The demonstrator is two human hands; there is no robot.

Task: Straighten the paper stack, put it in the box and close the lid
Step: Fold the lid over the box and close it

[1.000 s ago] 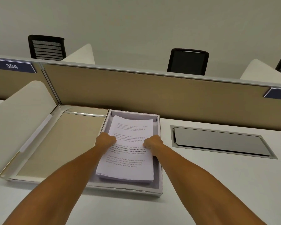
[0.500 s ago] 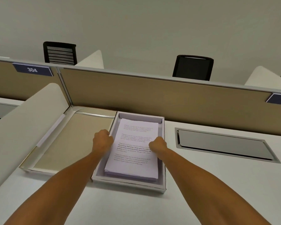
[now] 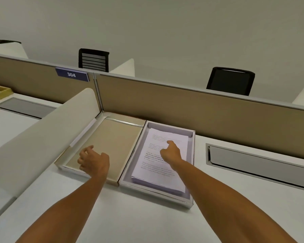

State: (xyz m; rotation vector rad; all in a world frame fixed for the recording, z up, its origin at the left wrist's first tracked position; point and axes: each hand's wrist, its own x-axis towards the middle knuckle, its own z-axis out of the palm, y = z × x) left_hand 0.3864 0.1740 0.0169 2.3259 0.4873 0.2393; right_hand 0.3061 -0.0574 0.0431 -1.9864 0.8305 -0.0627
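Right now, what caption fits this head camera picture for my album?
Paper stack in the box, right hand on it, left hand over the open lid.

A plain pale wall (image 3: 165, 28) rises behind tan partitions (image 3: 200, 109) edging the white desk (image 3: 147, 221). Two black chairs (image 3: 231, 80) stand beyond; a "304" sign (image 3: 72, 74) hangs left.

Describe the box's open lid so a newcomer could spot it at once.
Start at the tan desk partition and drop to where it corners with the white side divider. The lid lies flat there, beige inside, joined to the left side of the box. Unlike the box, it holds no paper stack; the left hand hovers over it.
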